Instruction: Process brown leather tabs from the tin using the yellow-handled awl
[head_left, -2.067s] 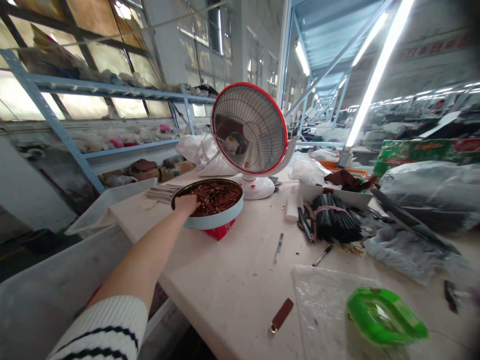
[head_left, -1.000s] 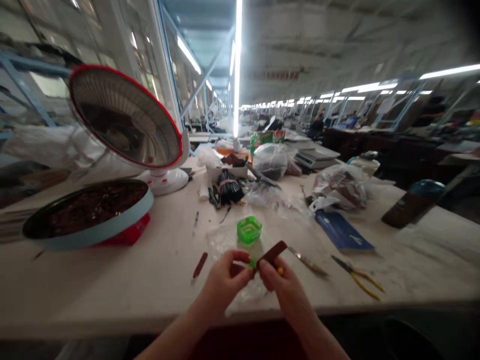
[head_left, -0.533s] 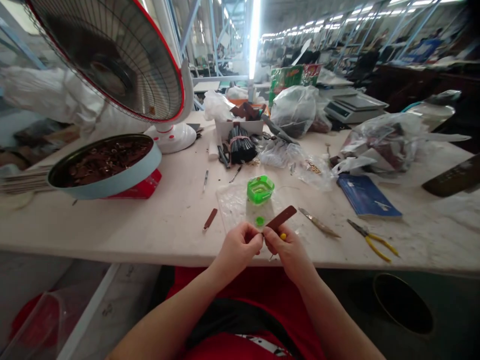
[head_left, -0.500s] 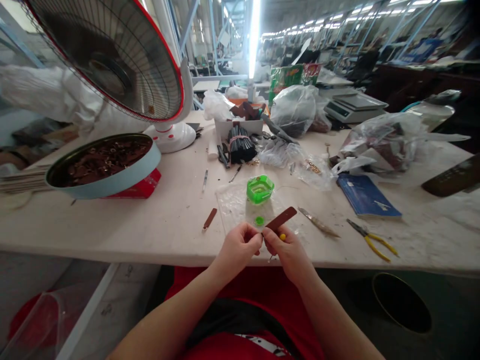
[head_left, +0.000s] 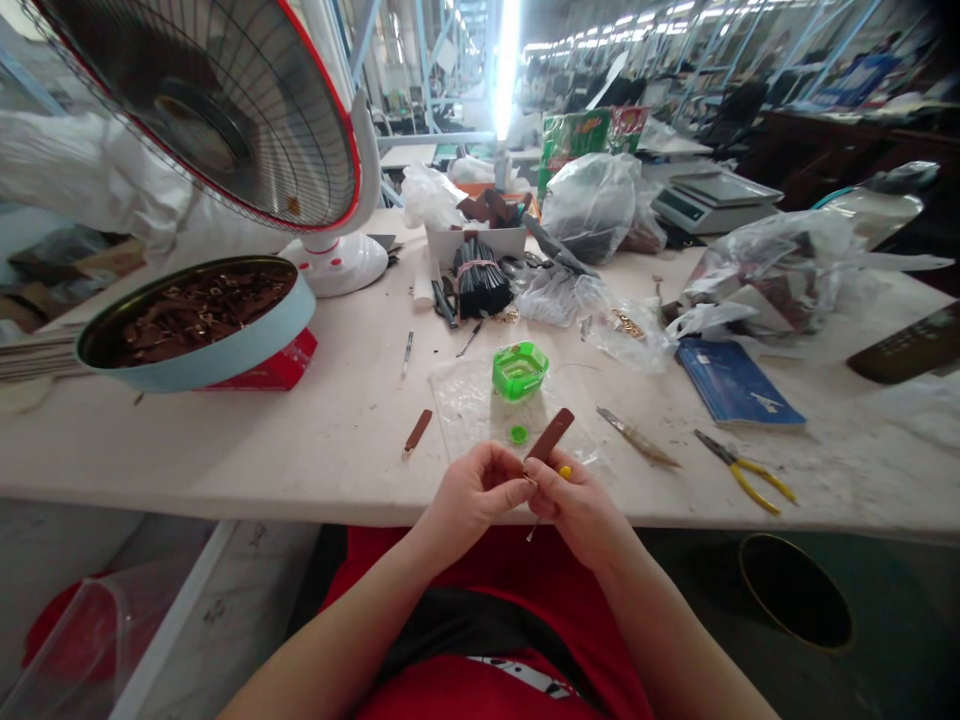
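Two hands meet at the near edge of the worktable (head_left: pixel 225 460). Far left sits a round tin (head_left: pixel 196 325) of brown pieces, under a red-rimmed heater (head_left: pixel 202 100). A loose brown strap (head_left: pixel 417 432) lies left of the hands. The left hand (head_left: pixel 472 495) pinches the lower end of a brown leather strap (head_left: pixel 550 436); the right hand (head_left: pixel 577 510) grips the same end, with a yellow-tipped tool tucked in its fingers. Just beyond stands a green dish (head_left: pixel 520 369). Yellow-handled pliers (head_left: pixel 742 475) lie at right.

The round tin (head_left: pixel 199 325) sits left on the table (head_left: pixel 225 450) — pliers (head_left: pixel 742 475) right, green dish (head_left: pixel 520 369) between.
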